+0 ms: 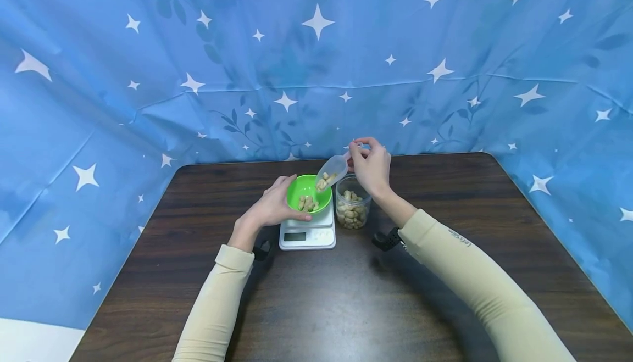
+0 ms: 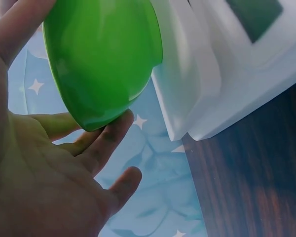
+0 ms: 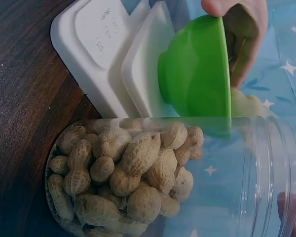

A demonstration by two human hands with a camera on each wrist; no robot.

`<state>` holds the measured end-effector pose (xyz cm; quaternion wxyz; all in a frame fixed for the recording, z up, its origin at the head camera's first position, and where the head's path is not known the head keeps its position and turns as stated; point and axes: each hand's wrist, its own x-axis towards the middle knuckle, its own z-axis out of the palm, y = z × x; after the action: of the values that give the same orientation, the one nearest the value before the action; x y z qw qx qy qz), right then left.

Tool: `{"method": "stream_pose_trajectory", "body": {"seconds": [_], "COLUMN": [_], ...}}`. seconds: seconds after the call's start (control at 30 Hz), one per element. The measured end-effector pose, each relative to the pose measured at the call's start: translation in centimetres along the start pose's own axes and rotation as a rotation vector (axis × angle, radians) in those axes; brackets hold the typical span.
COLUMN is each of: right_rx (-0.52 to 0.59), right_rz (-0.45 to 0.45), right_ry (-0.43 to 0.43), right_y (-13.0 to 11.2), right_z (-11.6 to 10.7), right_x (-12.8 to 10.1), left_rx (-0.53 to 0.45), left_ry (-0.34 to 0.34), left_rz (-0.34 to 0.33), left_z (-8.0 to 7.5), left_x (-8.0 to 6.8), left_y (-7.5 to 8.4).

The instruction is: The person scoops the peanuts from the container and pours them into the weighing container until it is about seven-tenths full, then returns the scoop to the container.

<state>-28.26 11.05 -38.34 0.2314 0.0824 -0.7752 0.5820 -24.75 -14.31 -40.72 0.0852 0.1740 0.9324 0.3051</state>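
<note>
The right hand (image 1: pixel 372 165) pinches the handle of a clear plastic scoop (image 1: pixel 330 170) between fingertips and thumb, its grip closed on it, and tilts the scoop's mouth down over the green bowl (image 1: pixel 309 193), a few peanuts (image 1: pixel 322 182) sitting at its lip. The bowl stands on a small white scale (image 1: pixel 307 230), set a little back of the bench's middle, and already holds a few peanuts. The left hand (image 1: pixel 271 208) cups the bowl's near-left side, fingers fairly straight and resting against the wall rather than clasping it, as the left wrist view shows, so that grip is open. Just beside the scale on its right stands a clear jar (image 1: pixel 351 208), partly filled with peanuts. What could go wrong, to my eye: the scoop is held high over a shallow bowl, so peanuts tipped out quickly might bounce over the rim onto the scale or the dark wooden bench (image 1: pixel 198 274); the left hand leaning on the bowl could press on the scale and falsify its reading, or nudge the bowl off the platform; and the right wrist hangs directly over the open jar, where a dip could knock it. There is plenty of room: the bench's front half and both side edges lie well apart from the things, while the blue starred cloth (image 1: pixel 316 65) closes in behind the far edge.
</note>
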Motion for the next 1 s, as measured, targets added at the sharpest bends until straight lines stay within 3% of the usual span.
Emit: {"method": "stream_pose_trajectory", "body": {"seconds": [0.17,1.0], "right_rx": [-0.045,-0.051], "right_rz": [-0.06,-0.138], "right_ry": [-0.003,-0.018], "right_y": [-0.4,-2.8], "right_z": [0.2,-2.3], "right_x": [0.0,0.3], "left_rx": [-0.002,-0.032], "left_ry": [0.008,0.004], "left_rz": [0.009,-0.004], "left_z": [0.0,0.3], "left_x": [0.0,-0.4], "left_y": [0.0,-0.2]}}
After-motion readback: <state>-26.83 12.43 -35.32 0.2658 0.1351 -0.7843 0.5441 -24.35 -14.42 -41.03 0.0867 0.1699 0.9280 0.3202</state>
